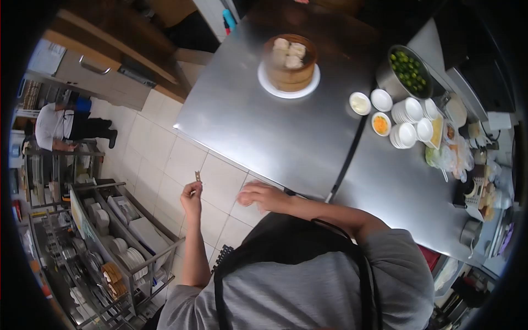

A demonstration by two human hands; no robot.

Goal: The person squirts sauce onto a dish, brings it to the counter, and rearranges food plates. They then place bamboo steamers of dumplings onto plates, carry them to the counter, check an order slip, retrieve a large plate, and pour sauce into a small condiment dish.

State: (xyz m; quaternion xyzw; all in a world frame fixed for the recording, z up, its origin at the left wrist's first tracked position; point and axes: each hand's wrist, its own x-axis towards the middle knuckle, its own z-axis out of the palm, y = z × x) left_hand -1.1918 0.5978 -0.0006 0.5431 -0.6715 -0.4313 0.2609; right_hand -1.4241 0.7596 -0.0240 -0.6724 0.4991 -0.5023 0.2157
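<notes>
My left hand (191,197) is raised over the tiled floor, its fingers pinched on a small tan strip (198,176) that has a notched upper end. What kind of thing the strip is does not show clearly. In front of my apron, near the table edge, my right hand (262,197) is slightly blurred, with its fingers loosely extended and nothing visible in them. Farther off on the steel table (231,121), a bamboo steamer (290,80) holding several pale dumplings (289,53) stands on a white plate (266,90).
A metal pot of green vegetables (388,78), small dishes and stacked white bowls (406,111) occupy the table's right part. To my left stands a metal cart (159,256) with dishes and containers. Beyond it, another person (58,125) stands beside a shelf.
</notes>
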